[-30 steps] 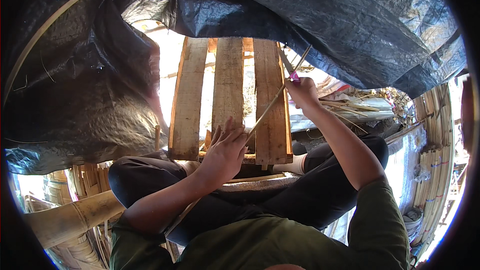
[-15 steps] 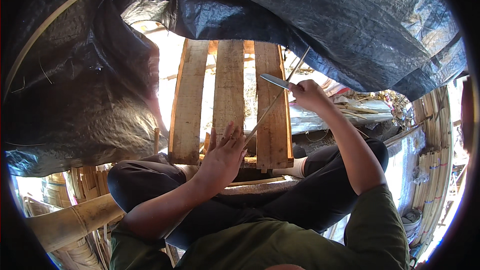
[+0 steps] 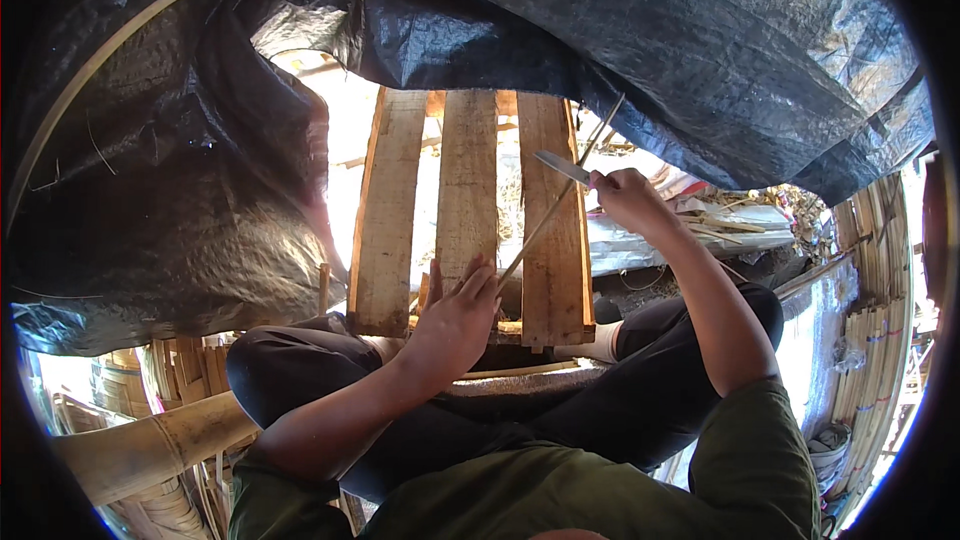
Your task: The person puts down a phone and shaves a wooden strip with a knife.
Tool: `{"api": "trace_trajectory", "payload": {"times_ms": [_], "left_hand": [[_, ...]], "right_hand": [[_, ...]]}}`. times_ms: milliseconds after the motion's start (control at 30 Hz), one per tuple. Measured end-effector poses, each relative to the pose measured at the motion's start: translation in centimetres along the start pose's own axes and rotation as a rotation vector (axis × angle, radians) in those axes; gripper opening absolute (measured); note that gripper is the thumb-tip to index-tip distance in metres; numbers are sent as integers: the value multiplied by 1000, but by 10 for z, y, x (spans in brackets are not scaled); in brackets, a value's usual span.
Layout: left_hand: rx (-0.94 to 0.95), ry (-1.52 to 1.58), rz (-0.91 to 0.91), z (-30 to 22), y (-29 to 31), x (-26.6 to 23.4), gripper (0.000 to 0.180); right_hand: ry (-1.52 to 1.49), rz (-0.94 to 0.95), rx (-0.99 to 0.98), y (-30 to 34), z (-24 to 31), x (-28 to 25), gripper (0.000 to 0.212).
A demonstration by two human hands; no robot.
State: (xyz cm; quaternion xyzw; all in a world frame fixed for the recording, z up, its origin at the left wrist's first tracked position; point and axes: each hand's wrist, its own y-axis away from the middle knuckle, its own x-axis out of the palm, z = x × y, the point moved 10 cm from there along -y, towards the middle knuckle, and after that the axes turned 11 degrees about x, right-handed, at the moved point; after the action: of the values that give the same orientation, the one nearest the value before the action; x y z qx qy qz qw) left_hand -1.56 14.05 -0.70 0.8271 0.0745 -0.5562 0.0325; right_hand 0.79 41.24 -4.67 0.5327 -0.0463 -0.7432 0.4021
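Over the near end of a slatted wooden bench point(image 3: 468, 180), my left hand point(image 3: 458, 325) is closed around the lower end of a thin bamboo strip point(image 3: 545, 225), with one finger sticking up. The strip slants away to the right, across the right-hand slat and beyond the bench's edge. My right hand point(image 3: 632, 202) grips a knife point(image 3: 562, 166) by its handle, which the fingers mostly hide. Its blade points left and crosses the strip's upper part; whether the edge touches the strip, I cannot tell.
A dark tarp point(image 3: 720, 50) hangs across the far side and left. My crossed legs point(image 3: 660, 370) frame the bench's near end. A thick bamboo pole point(image 3: 160, 445) lies at lower left. Bundled bamboo slats point(image 3: 868, 360) stand at right, with scraps point(image 3: 735, 225) on the ground behind my right arm.
My left hand's fingers have drawn closer together around the strip. The knife has tilted slightly, still crossing the strip. The whole view has shifted a little.
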Motion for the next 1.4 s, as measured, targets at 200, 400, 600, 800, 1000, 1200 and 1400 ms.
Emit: {"api": "trace_trajectory", "payload": {"times_ms": [200, 400, 600, 800, 1000, 1200, 1400], "left_hand": [[34, -77, -28, 5, -1, -7, 37], [59, -18, -21, 9, -7, 13, 38], [12, 22, 56, 12, -5, 14, 44], [-24, 162, 18, 16, -4, 19, 45], [22, 76, -94, 8, -6, 5, 38], [-38, 122, -67, 15, -4, 10, 40], [-75, 238, -60, 22, -4, 13, 40]], "right_hand": [[-99, 67, 83, 12, 5, 1, 48], [-40, 30, -28, 3, 2, 6, 49], [-16, 68, -16, 6, 4, 11, 50], [-14, 75, -56, 8, 8, 12, 52], [-10, 90, -33, 26, 16, 7, 49], [-16, -11, -184, 85, 55, -70, 28], [50, 28, -365, 93, 57, -68, 29]]}}
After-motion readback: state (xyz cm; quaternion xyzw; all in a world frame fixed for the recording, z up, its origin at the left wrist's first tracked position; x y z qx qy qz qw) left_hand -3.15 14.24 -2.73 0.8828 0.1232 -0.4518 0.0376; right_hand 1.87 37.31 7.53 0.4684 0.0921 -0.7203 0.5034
